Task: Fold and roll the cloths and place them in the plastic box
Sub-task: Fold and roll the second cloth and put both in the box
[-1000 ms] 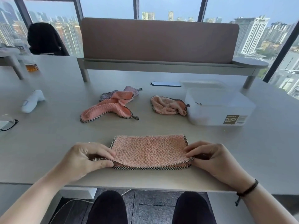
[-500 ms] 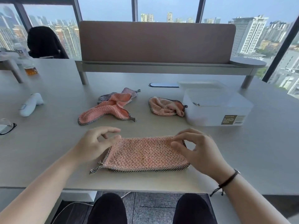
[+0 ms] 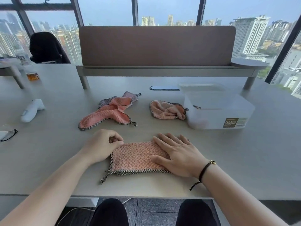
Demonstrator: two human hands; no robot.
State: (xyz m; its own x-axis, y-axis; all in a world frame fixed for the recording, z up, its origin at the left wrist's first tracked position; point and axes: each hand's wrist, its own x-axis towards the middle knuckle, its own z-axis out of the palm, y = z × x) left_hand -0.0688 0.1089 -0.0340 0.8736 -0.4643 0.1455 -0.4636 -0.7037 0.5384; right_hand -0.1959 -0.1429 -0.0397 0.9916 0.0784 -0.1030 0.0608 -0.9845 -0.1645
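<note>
Progress looks early, judging from how things lie: one pink cloth (image 3: 138,158) with a checked border sits folded into a flat band near the front edge of the table (image 3: 244,160), but it is not yet rolled, and a loose corner tab sticks out at its near left end. Two more cloths wait farther back. A crumpled pink and grey cloth (image 3: 110,112) lies left of centre, and a bunched pink cloth (image 3: 166,110) lies just beside the left wall of the plastic box (image 3: 218,111). The box stands open at the right, with what seems to be its lid behind it; its walls are frosted, and something small shows near its left rim, though whether any rolled cloth is already inside cannot be told. So the rolling of this piece, its placing, and the whole treatment of the other two appear to remain. The left hand (image 3: 101,146) has its fingers curled at the far left corner of the folded cloth and seems to pinch that edge. The right hand (image 3: 177,156) lies flat, fingers straight and spread, pressing the right part of the cloth down on the table. The cloth thus lies between and under both hands, well apart from the box, which stands beyond the right hand.
</note>
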